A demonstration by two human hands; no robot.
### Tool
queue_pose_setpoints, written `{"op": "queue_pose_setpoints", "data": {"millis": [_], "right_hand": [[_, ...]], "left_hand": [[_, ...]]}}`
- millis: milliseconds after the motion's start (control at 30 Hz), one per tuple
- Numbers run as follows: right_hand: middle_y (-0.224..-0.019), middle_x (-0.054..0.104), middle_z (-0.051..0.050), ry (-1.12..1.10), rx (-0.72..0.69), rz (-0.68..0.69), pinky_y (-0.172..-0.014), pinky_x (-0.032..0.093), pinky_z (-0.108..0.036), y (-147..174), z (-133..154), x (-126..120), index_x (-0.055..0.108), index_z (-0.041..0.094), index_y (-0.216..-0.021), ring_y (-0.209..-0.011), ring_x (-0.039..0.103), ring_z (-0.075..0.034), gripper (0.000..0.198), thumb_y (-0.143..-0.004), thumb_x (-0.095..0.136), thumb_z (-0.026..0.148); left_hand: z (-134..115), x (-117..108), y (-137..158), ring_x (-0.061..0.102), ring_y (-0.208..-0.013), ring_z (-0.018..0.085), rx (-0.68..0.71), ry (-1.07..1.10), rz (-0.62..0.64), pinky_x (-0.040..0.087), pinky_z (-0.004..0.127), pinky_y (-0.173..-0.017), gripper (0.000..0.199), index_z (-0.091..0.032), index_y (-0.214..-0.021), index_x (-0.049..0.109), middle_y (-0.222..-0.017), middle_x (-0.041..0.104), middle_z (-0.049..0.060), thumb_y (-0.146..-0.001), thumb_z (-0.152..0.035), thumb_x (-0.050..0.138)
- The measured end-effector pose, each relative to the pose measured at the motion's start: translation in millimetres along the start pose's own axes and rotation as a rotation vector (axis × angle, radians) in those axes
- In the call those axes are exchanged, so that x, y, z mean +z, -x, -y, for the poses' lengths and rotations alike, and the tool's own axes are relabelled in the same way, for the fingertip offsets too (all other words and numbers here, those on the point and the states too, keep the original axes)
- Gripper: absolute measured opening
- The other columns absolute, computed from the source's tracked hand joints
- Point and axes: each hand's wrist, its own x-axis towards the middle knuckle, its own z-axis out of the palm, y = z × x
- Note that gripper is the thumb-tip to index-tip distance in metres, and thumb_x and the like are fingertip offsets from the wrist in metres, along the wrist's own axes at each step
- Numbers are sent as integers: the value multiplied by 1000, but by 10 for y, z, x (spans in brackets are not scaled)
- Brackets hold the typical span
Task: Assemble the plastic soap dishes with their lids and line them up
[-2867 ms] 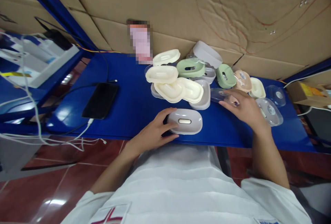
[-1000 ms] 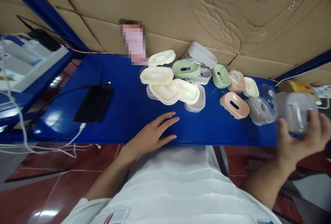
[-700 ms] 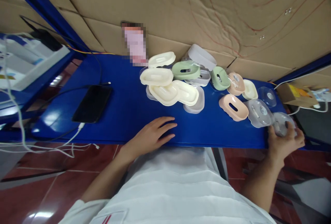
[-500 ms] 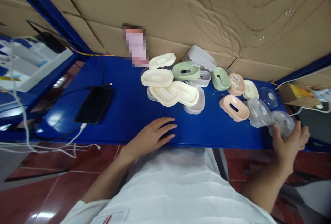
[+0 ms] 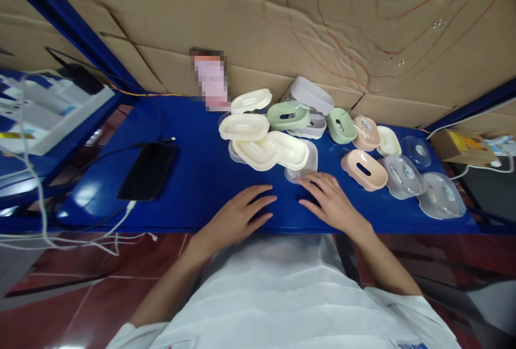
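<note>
My left hand (image 5: 245, 212) lies on the blue table with its fingers spread, holding nothing. Facing it, my right hand (image 5: 328, 198) rests with fingers apart, its fingertips close to a grey soap dish part (image 5: 308, 163); whether they touch it I cannot tell. Ahead of both hands is a loose heap: cream oval trays (image 5: 245, 126), a green slotted dish (image 5: 288, 116) and a grey oval piece (image 5: 312, 95). To the right stand another green dish (image 5: 342, 126), a peach slotted dish (image 5: 365, 169), and grey soap boxes with clear lids (image 5: 441, 196) in a row.
A black phone (image 5: 147, 171) with a white cable lies on the blue table (image 5: 193, 177) at left. A blurred pink phone-shaped item (image 5: 212, 80) leans on the cardboard wall (image 5: 250, 31). A white tray (image 5: 48, 118) is far left, a small cardboard box (image 5: 459, 147) far right.
My right hand has left the clear-lidded box at the far right and come back to the middle, near the grey part. My left hand stays in place. The view has shifted slightly.
</note>
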Motion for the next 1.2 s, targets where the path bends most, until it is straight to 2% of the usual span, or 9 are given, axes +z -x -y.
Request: {"op": "queue_pose_setpoints", "data": {"millis": [133,233,333,433,600,833,1000,1100,1200], "right_hand": [[-125,73,-11,-114,-25,47,-108,51,-49,62,159,-45,65,23,-138,-119,68,-27,32,-108,63,31],[-122,72,-8,-195,-61,82,-118,45,-51,162,144,-173,69,25,-123,-125,67,-24,18,-108,62,27],[-128,71,-8,-83,29,7,-123,39,-58,200,68,-284,71,25,-108,-132,64,-28,9,-107,65,31],[-141,68,-13,76,128,-95,-120,42,-59,115,43,-283,70,24,-124,-139,59,-34,23,-107,65,37],[-159,59,-16,71,52,-45,-128,34,-59,-156,166,-54,46,21,-162,-152,49,-34,63,-107,63,48],[-146,69,-7,-154,-67,46,-122,47,-50,12,210,-79,56,29,-156,-142,59,-23,46,-110,54,20],[-157,63,-4,-189,-37,78,-126,43,-56,366,232,-161,62,35,-150,-156,47,-26,45,-108,58,19],[-167,53,-10,-125,63,14,-121,46,-61,515,183,-99,56,34,-156,-158,44,-32,50,-107,63,27],[-155,65,-9,-137,142,10,-115,51,-56,637,69,-77,47,34,-163,-150,54,-30,58,-107,64,30]], "left_hand": [[7,6,-2,61,-142,27,9,0,6,57,50,-119,38,-25,-147,61,-154,61,12,-109,-31,62],[2,-5,-14,59,-144,28,20,1,7,56,51,-119,40,-25,-148,60,-157,58,13,-108,-32,63],[-8,-18,-23,57,-147,30,33,-2,22,55,52,-120,40,-26,-148,60,-160,55,14,-108,-31,63],[-15,-19,-25,55,-149,30,21,-9,22,54,53,-121,42,-26,-150,58,-161,53,14,-108,-31,62],[-16,-10,-15,54,-150,29,-12,-5,7,53,52,-123,46,-27,-154,55,-163,52,13,-109,-30,62],[-22,-32,-34,46,-155,32,-21,-12,-57,50,55,-124,53,-26,-159,49,-168,44,16,-108,-29,62],[-4,-22,-62,45,-154,36,-23,-68,-19,50,57,-121,59,-30,-164,44,-176,35,14,-108,-28,61],[12,-19,-62,48,-152,34,9,-72,-4,50,55,-120,58,-33,-164,46,-172,44,11,-108,-25,60],[25,-14,-48,54,-146,32,13,-90,1,52,52,-116,50,-31,-158,54,-164,55,10,-108,-26,61]]}}
